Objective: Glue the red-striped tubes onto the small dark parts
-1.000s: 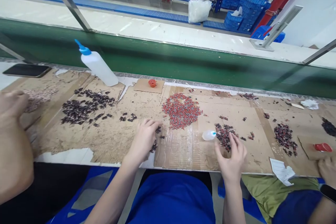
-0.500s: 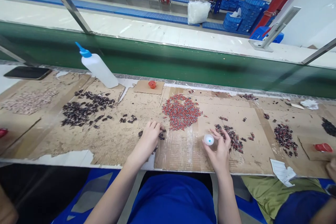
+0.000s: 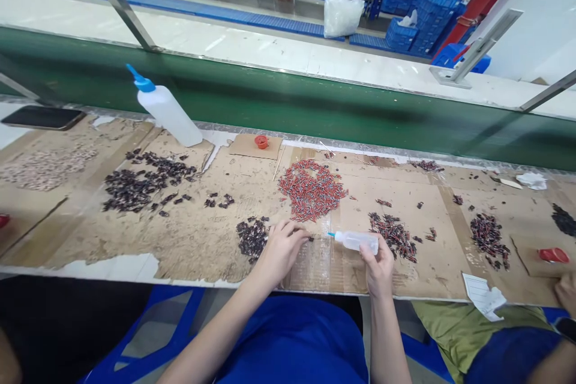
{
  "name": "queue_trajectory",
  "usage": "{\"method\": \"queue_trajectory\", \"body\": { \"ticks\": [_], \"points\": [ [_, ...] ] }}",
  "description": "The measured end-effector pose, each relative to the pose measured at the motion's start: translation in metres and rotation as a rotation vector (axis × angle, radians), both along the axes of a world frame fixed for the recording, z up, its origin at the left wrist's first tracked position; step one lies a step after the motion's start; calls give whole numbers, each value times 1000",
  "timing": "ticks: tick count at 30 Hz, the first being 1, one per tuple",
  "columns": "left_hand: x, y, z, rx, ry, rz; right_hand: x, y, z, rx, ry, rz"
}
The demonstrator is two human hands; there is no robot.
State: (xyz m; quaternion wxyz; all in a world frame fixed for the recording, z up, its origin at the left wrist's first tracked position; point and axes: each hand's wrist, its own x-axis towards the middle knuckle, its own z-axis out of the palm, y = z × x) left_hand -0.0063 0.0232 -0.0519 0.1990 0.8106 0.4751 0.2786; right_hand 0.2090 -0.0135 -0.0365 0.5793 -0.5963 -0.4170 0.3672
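My right hand (image 3: 381, 264) is closed around a small clear squeeze bottle (image 3: 360, 242). The bottle lies nearly level, its thin blue nozzle pointing left. Facing that nozzle, my left hand (image 3: 284, 247) has its fingers pinched on a small dark part (image 3: 310, 239) that just shows at the fingertips. Left of this hand lies a pile of small black parts (image 3: 251, 237). Beyond both hands spreads a heap of small red and dark pieces (image 3: 311, 189). Beside my right hand is a pile of mixed red and black pieces (image 3: 393, 235).
A large white bottle with a blue nozzle (image 3: 170, 114) stands at the back left, near a bigger black pile (image 3: 135, 183). A red cap (image 3: 261, 142) rests on a cardboard piece. A green-sided ledge (image 3: 288, 105) runs behind the table. Another person's hand (image 3: 566, 291) is at far right.
My left hand has moved right from the black pile with a small dark part. My right hand has turned the bottle from nozzle facing me to nozzle pointing left.
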Motion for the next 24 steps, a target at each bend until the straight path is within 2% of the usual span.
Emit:
{"method": "queue_trajectory", "body": {
  "ticks": [3,9,24],
  "points": [
    [-4,4,-1,-28,-74,-26,-7,2,-2,-37,-9,7],
    [0,4,-5,-53,-147,30,-20,7,0,-40,-86,-7],
    [2,4,2,-142,-142,91,-24,8,1,-74,-130,59]
  ]
}}
